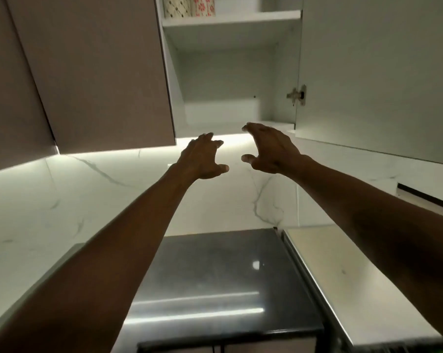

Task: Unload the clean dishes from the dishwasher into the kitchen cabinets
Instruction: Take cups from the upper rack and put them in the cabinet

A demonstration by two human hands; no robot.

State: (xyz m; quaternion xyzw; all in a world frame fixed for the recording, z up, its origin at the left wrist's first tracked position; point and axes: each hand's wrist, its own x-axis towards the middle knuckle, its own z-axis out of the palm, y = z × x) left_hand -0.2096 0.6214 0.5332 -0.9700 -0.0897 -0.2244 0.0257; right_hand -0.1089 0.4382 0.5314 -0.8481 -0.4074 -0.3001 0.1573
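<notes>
Both my arms reach up toward an open wall cabinet (230,80). My left hand (203,157) and my right hand (268,149) hang side by side just below the cabinet's bottom edge, fingers spread and loosely bent, thumbs facing each other, holding nothing. The lower shelf space of the cabinet looks bare, with a white panel (221,110) at its back. On the upper shelf (230,21) stand two patterned mugs, one with dark dots (177,6) and one with red flowers (203,5). No dishwasher is in view.
The cabinet door (378,72) stands open to the right, its hinge (298,94) showing. A closed brown cabinet (88,72) is to the left. Below are a lit marble backsplash (100,189), a dark glossy countertop (210,284) and a lighter surface (342,276) at right.
</notes>
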